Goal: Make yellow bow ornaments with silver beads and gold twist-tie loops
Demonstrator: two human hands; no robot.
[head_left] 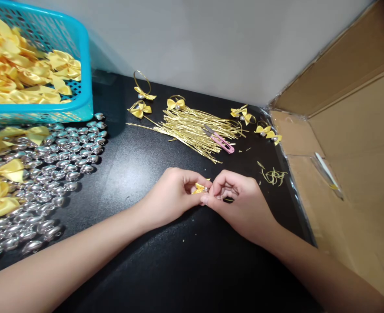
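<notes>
Between the thumb and fingers of my left hand (174, 195) is a small yellow ribbon bow (199, 188), partly covered by the fingertips. A bit of silver shows at the bow's right side. My right hand (240, 200) meets the left one there, its thumb and index finger pinched together against the bow's edge. What those right fingertips grip is hidden. A short gold strand shows below the right palm. Beyond both hands lies a pile of gold twist ties (192, 130), with pink-handled thread snips (223, 142) on top.
At the left, silver beads (71, 163) and loose yellow bows (3, 200) spread before a blue basket (88, 74) of bows. Bows with beads and gold ties (140, 108) lie along the back. Gold scraps (273, 176) and a cardboard wall (351, 100) are right.
</notes>
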